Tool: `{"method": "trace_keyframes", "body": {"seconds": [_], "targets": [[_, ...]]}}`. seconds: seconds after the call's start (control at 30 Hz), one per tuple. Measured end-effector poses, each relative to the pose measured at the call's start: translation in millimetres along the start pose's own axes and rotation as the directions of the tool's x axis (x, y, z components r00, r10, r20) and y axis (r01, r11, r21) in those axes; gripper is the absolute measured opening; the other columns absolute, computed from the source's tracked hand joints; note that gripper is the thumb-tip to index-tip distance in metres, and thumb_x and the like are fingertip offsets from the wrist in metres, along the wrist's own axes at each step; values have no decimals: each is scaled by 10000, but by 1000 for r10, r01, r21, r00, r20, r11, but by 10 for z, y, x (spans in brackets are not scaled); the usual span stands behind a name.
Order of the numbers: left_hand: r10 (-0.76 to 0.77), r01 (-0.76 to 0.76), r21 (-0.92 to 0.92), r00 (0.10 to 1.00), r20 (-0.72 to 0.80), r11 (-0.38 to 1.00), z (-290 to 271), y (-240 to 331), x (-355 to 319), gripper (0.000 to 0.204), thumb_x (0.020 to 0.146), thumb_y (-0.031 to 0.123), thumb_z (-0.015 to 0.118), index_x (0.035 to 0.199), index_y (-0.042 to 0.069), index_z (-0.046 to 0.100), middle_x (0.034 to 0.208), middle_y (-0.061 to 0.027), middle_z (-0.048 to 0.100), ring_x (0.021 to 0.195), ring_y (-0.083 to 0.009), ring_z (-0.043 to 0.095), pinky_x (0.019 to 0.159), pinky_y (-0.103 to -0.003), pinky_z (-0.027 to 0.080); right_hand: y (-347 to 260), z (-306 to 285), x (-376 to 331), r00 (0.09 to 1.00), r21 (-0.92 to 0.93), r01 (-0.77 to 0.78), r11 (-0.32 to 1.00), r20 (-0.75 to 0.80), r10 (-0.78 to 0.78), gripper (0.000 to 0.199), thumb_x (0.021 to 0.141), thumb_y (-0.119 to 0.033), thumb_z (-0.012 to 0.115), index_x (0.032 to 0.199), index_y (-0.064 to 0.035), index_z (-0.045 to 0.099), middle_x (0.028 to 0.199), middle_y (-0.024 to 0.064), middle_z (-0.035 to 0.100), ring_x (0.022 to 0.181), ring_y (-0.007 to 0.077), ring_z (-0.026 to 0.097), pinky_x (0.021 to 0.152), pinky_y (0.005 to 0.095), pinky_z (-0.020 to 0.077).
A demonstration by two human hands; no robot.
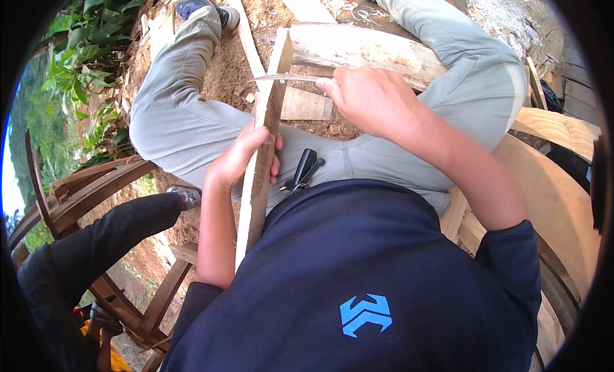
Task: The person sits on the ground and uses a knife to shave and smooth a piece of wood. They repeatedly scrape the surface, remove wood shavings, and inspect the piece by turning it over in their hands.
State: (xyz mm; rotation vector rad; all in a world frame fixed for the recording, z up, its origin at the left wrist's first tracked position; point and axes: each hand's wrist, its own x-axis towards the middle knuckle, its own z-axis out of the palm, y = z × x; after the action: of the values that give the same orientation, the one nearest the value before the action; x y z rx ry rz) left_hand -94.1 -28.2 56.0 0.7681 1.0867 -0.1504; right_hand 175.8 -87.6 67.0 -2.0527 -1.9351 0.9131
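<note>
A long squared wooden stick stands tilted in front of my body, its lower end against my dark shirt. My left hand is wrapped round its middle, thumb across the near face. In my closed right hand is a knife with a thin, slightly curved blade. The blade lies crosswise at the upper part of the stick and seems to touch it. My fist hides the handle. A black clip-like object with a metal part hangs at my waist.
Between my spread legs in grey trousers lie a pale log, a short board and wood shavings on bare earth. Leafy plants grow at far left. Another person's dark trouser leg and wooden framing are lower left. Curved boards stand at right.
</note>
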Motion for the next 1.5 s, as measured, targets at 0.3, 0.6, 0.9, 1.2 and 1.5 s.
{"method": "trace_keyframes", "body": {"seconds": [0.3,0.6,0.9,1.2,1.5], "targets": [[-53,43,-133,996,-70,990,-24,-25,12,428,948,452,512,1089,49,490,989,-144,608,689,-264,634,630,-441,562,-37,588,446,991,-243,-39,969,-134,6,428,1064,-363,488,916,-14,687,757,139,735,772,288,759,653,428,611],[52,-59,-69,994,-100,996,91,4,-154,412,874,386,494,1021,5,549,675,-169,572,621,-290,605,609,-419,537,341,383,1386,998,-529,-51,847,-3,58,404,1051,-341,480,1041,-2,700,985,172,757,932,267,760,718,424,615],[45,-48,-86,998,-46,995,48,-20,-99,387,881,373,543,1022,13,521,752,-144,554,619,-261,592,577,-425,527,433,-125,601,981,-115,81,990,-165,-99,502,1055,-438,451,1049,0,697,920,227,729,917,395,723,805,487,577],[13,3,215,997,-73,977,202,44,-12,421,879,358,556,1132,37,454,907,-143,563,630,-248,596,563,-429,525,762,212,541,996,-186,-56,981,-83,41,477,1058,-378,457,948,-3,731,948,226,732,916,391,718,837,498,561],[16,-18,108,1000,21,994,122,107,-42,554,890,277,480,1344,-19,364,1177,-196,619,812,-318,700,727,-479,599,1371,38,873,986,374,-63,925,-118,114,525,1050,-474,488,936,21,624,748,137,641,632,260,612,687,427,492]]}}
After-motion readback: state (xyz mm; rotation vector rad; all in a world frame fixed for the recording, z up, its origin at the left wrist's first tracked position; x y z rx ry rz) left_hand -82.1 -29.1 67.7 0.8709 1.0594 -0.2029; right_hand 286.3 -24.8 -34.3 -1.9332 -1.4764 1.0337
